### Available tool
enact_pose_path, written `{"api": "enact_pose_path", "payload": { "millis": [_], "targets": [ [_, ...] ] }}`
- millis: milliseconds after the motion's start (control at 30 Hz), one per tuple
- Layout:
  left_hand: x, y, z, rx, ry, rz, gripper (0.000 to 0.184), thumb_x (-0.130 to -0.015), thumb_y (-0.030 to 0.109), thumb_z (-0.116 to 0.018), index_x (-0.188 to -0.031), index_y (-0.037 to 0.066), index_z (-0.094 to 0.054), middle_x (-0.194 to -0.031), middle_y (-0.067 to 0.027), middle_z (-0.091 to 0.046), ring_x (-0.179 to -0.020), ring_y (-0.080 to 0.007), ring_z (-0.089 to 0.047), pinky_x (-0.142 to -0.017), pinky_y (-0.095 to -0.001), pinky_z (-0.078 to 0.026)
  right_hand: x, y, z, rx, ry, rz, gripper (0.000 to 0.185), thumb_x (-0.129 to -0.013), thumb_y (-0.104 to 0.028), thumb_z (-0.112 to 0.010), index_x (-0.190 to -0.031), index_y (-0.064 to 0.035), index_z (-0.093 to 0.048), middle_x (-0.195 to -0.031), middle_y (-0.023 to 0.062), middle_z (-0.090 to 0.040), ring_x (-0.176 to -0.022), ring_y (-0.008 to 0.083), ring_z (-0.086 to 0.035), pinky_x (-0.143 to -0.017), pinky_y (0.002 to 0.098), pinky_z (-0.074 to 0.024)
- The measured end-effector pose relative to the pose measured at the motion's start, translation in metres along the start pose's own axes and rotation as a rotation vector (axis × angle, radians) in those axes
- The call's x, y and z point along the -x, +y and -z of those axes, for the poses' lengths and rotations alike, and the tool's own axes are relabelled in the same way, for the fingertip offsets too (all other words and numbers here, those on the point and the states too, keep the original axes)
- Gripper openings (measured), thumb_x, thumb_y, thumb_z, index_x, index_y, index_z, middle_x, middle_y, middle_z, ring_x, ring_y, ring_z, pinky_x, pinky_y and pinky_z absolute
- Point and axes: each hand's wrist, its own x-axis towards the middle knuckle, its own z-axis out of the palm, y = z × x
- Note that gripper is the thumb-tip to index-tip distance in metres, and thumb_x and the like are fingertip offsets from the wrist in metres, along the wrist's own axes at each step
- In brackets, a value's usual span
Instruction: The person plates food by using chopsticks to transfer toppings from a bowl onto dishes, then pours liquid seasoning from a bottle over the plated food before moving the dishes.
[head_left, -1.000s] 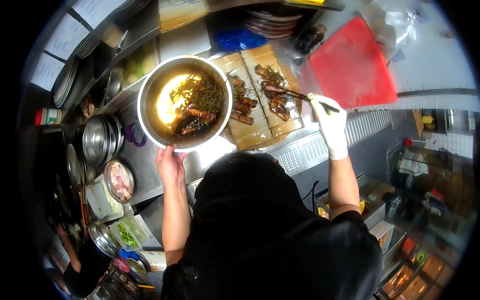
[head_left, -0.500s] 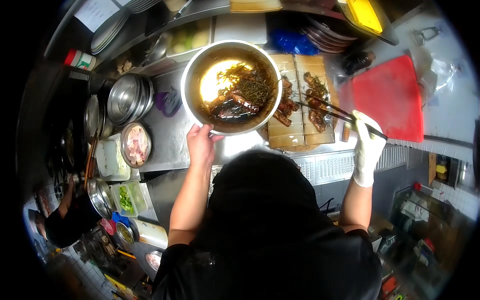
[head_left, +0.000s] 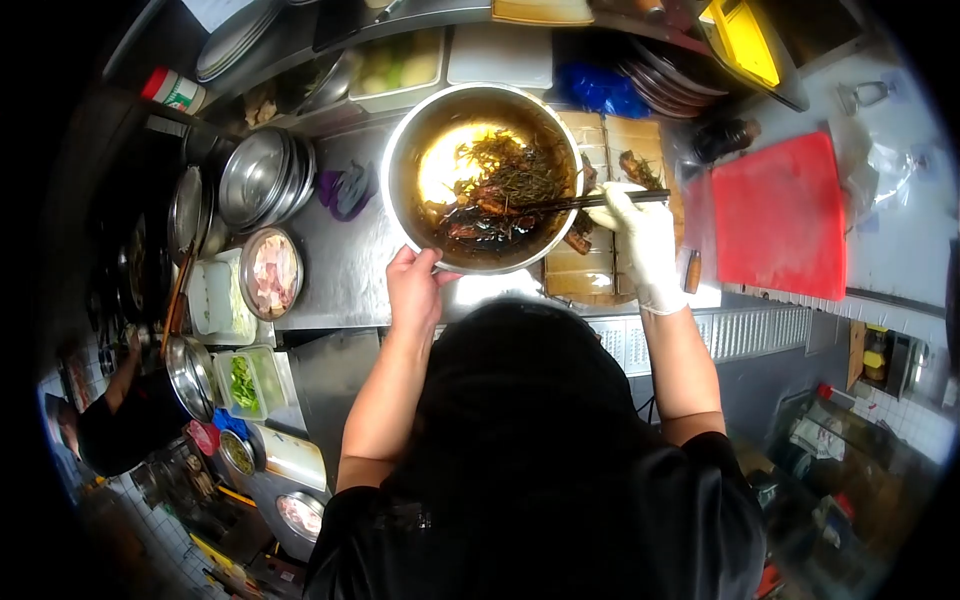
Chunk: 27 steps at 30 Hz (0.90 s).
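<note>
My bare left hand (head_left: 415,287) grips the near rim of a round metal pot (head_left: 391,190), which is tilted toward me. Inside lie dark glazed meat (head_left: 480,228), a heap of thin herb-like strands (head_left: 515,170) and brown sauce. In a pale glove, my right hand (head_left: 632,225) is closed around dark chopsticks (head_left: 590,201), whose tips reach over the pot's right side into the meat. Beneath that hand is a light brown rectangular tray or board (head_left: 580,272). Several glazed meat pieces (head_left: 640,170) rest on it, partly hidden by the glove.
A red cutting board (head_left: 780,215) lies to the right, with a dark bottle (head_left: 725,138) behind it. Stacked metal bowls (head_left: 255,178) and a bowl of pale raw meat (head_left: 271,272) stand left. Another person's arm (head_left: 122,378) shows at far left.
My right hand has moved left with the chopsticks, from above the meat on the tray to the pot, their tips now inside it. My left hand keeps its grip on the rim.
</note>
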Motion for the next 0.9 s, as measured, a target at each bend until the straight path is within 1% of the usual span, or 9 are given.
{"api": "enact_pose_path", "payload": {
  "millis": [200, 300, 400, 500, 533, 600, 667, 733, 900],
  "targets": [
    [-0.009, -0.008, 0.02, -0.012, 0.041, -0.013, 0.023, -0.095, 0.001, -0.055, -0.116, -0.004, -0.062, -0.107, -0.0146, -0.072, -0.086, -0.0236, -0.074, -0.066, -0.0353, -0.067, 0.011, -0.03, 0.017, -0.077, 0.04, 0.171, 0.027, -0.099, -0.01, -0.067, -0.116, 0.0103, -0.067, -0.105, 0.0163, -0.073, -0.089, 0.0209, -0.074, -0.084, 0.0299, -0.0602],
    [-0.012, -0.002, 0.026, 0.017, 0.097, -0.006, 0.021, -0.092, -0.001, -0.058, -0.113, -0.003, -0.061, -0.104, -0.0124, -0.07, -0.086, -0.0217, -0.071, -0.063, -0.0336, -0.065, 0.018, -0.046, 0.034, 0.055, 0.141, 0.281, 0.024, -0.098, -0.01, -0.068, -0.114, 0.0082, -0.069, -0.102, 0.0144, -0.074, -0.086, 0.0192, -0.074, -0.081, 0.029, -0.0596],
    [-0.014, 0.002, 0.03, 0.029, 0.137, -0.028, 0.02, -0.092, -0.001, -0.058, -0.111, -0.003, -0.061, -0.103, -0.0122, -0.07, -0.086, -0.0219, -0.071, -0.064, -0.035, -0.065, 0.021, -0.045, 0.054, 0.107, 0.138, 0.325, 0.022, -0.097, -0.007, -0.069, -0.114, 0.0074, -0.07, -0.102, 0.0135, -0.075, -0.087, 0.0178, -0.074, -0.081, 0.0287, -0.0592],
    [-0.016, 0.004, 0.032, 0.044, 0.149, -0.035, 0.017, -0.092, -0.002, -0.058, -0.109, -0.002, -0.061, -0.103, -0.0124, -0.07, -0.087, -0.0223, -0.071, -0.065, -0.0365, -0.066, 0.038, -0.04, 0.054, 0.512, 0.149, 0.367, 0.016, -0.097, -0.009, -0.069, -0.107, 0.0022, -0.075, -0.106, 0.0123, -0.077, -0.092, 0.0165, -0.073, -0.085, 0.0282, -0.0582],
    [-0.016, 0.005, 0.033, 0.049, 0.156, -0.036, 0.017, -0.092, -0.002, -0.058, -0.108, -0.002, -0.061, -0.103, -0.0125, -0.07, -0.087, -0.0224, -0.071, -0.065, -0.0367, -0.066, 0.042, -0.033, 0.053, 0.508, 0.144, 0.357, 0.013, -0.094, -0.005, -0.071, -0.105, 0.0009, -0.076, -0.106, 0.0112, -0.077, -0.095, 0.0156, -0.072, -0.087, 0.028, -0.0574],
    [-0.016, 0.005, 0.032, 0.052, 0.164, -0.042, 0.018, -0.092, -0.002, -0.058, -0.109, -0.002, -0.061, -0.103, -0.0127, -0.07, -0.088, -0.0225, -0.071, -0.065, -0.0369, -0.066, 0.047, -0.015, 0.049, 0.486, 0.051, 0.487, 0.014, -0.091, 0.0, -0.073, -0.104, 0.0001, -0.077, -0.106, 0.0114, -0.077, -0.098, 0.0157, -0.072, -0.088, 0.0283, -0.0569],
    [-0.015, 0.005, 0.033, 0.05, 0.16, -0.042, 0.02, -0.092, -0.001, -0.058, -0.112, -0.002, -0.061, -0.105, -0.0122, -0.07, -0.088, -0.0223, -0.071, -0.065, -0.0375, -0.067, 0.053, -0.011, 0.045, 0.784, -0.006, 0.598, 0.017, -0.087, 0.005, -0.075, -0.102, -0.0011, -0.077, -0.105, 0.0126, -0.077, -0.097, 0.0208, -0.074, -0.09, 0.0291, -0.0567],
    [-0.016, 0.005, 0.033, 0.048, 0.14, -0.037, 0.024, -0.094, 0.001, -0.057, -0.117, -0.001, -0.061, -0.108, -0.011, -0.07, -0.089, -0.0218, -0.072, -0.066, -0.0385, -0.068, 0.054, -0.005, 0.04, 0.898, -0.033, 0.813, 0.017, -0.085, 0.006, -0.075, -0.101, -0.0011, -0.077, -0.104, 0.0123, -0.077, -0.096, 0.0218, -0.074, -0.088, 0.0297, -0.0571],
    [-0.014, 0.007, 0.027, 0.036, 0.115, -0.03, 0.024, -0.093, 0.0, -0.055, -0.115, -0.005, -0.062, -0.105, -0.0125, -0.07, -0.085, -0.0229, -0.072, -0.064, -0.0355, -0.067, 0.063, -0.027, 0.037, 0.815, 0.001, 0.738, 0.019, -0.085, 0.008, -0.074, -0.102, 0.0008, -0.077, -0.105, 0.0137, -0.077, -0.096, 0.0217, -0.074, -0.089, 0.0304, -0.0576]
  ]
}}
